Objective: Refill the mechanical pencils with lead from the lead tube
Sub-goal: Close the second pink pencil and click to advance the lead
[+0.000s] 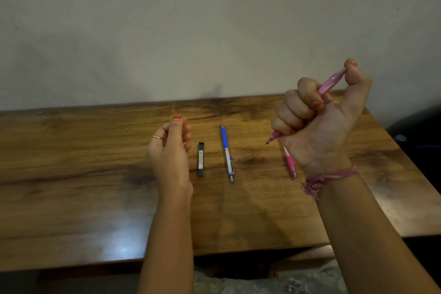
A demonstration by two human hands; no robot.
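right hand [317, 114] fisted (thumb up), left hand [170, 148] curled

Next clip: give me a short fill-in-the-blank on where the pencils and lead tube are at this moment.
1. The right hand grips a ____ pencil.
2. The thumb of that hand presses the pencil's ____ end.
3. The lead tube lies between the left hand and the ____ pencil.
4. A second pink pencil lies on the ____.

Missing words: pink; top; blue; table

Wooden table [95, 174] — lead tube [201, 159], blue pencil [227, 152], pink pencil [290, 162].
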